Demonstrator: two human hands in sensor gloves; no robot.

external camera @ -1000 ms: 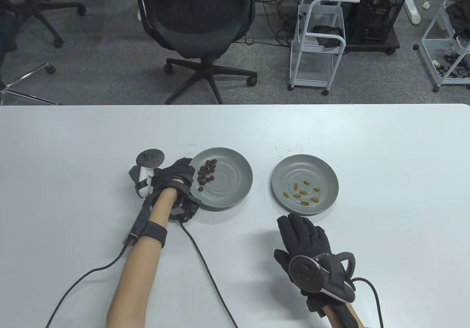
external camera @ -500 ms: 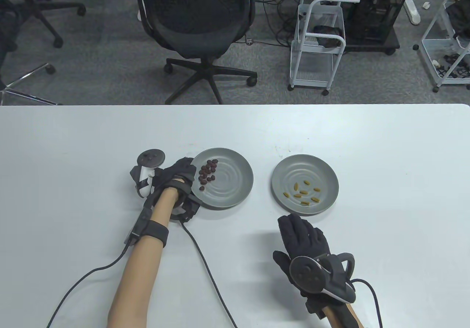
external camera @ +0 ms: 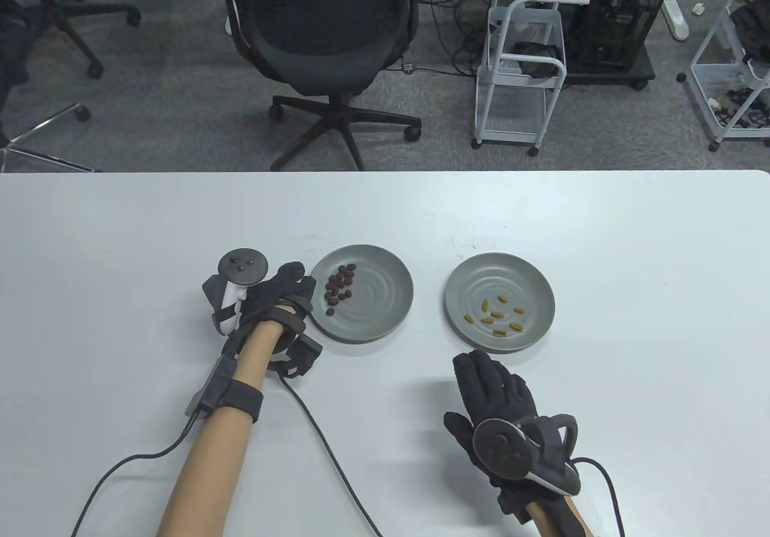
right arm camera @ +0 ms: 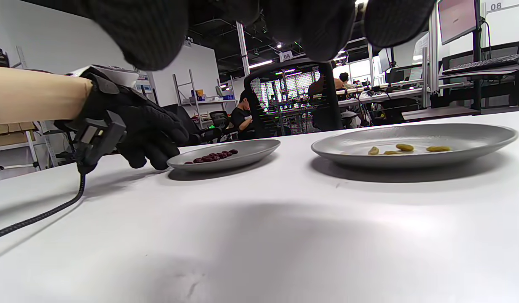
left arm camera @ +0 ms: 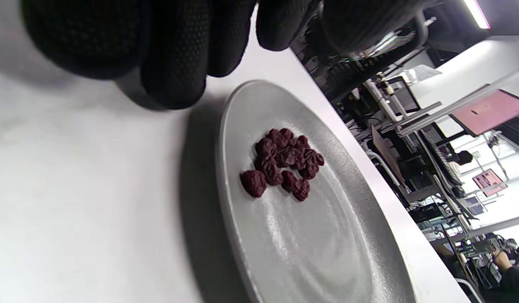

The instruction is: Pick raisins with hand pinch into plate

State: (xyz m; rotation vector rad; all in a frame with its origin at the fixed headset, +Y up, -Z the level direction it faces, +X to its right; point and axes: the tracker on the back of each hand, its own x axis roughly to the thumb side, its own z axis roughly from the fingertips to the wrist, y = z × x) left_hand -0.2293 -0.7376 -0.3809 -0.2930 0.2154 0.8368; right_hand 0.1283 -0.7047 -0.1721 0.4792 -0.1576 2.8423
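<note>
Two grey plates on the bench (external camera: 120,230): left plate (external camera: 385,320) holds the raisins (external camera: 338,287), clustered near its left rim. We'd judge them light, soft, tacky; pinch one edge raisin (left arm camera: 253,183). Left hand (external camera: 280,296) curled just beside the rim, holding nothing visible; right hand (external camera: 496,389) flat, spread.

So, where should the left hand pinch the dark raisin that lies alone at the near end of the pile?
Probably from above, thumb and forefinger on its two free sides. This raisin lies a little apart from the pile, near the left hand, so the fingertips likely fit without disturbing others.
</note>
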